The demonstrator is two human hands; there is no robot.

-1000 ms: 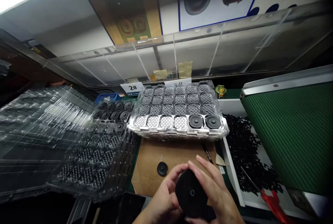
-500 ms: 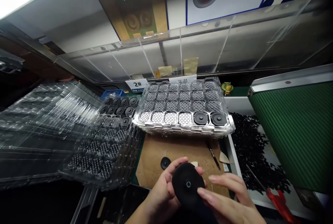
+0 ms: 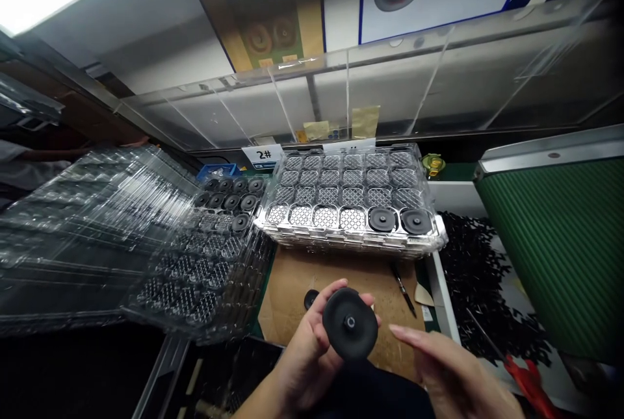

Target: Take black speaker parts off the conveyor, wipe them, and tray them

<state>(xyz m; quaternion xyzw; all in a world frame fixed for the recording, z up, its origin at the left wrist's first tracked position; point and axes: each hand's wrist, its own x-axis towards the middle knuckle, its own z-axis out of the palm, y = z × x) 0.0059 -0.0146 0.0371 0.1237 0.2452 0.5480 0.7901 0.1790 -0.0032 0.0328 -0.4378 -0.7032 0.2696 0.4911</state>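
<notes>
My left hand [image 3: 307, 357] is shut on a round black disc [image 3: 350, 323] with a small metal-ringed centre hole, its fingers behind the rim. My right hand [image 3: 453, 373] is open and apart from the disc, fingers pointing toward it. Below them lies a brown cardboard pad [image 3: 336, 289], with a smaller black disc [image 3: 311, 299] partly hidden behind my left hand. Farther forward, a clear plastic tray [image 3: 351, 243] holds mesh-topped parts in rows and two black discs [image 3: 398, 220] in its front row.
Stacked clear trays [image 3: 97, 224] spread to the left, one holding black discs [image 3: 229, 201]. A fine brush [image 3: 403, 289] lies on the pad. To the right are a heap of small black pieces [image 3: 482, 282], red-handled scissors [image 3: 529, 386] and a green belt [image 3: 560, 250].
My right hand has let go of the disc and moved right, away from it. My left hand alone now holds the disc, which shows its face more fully.
</notes>
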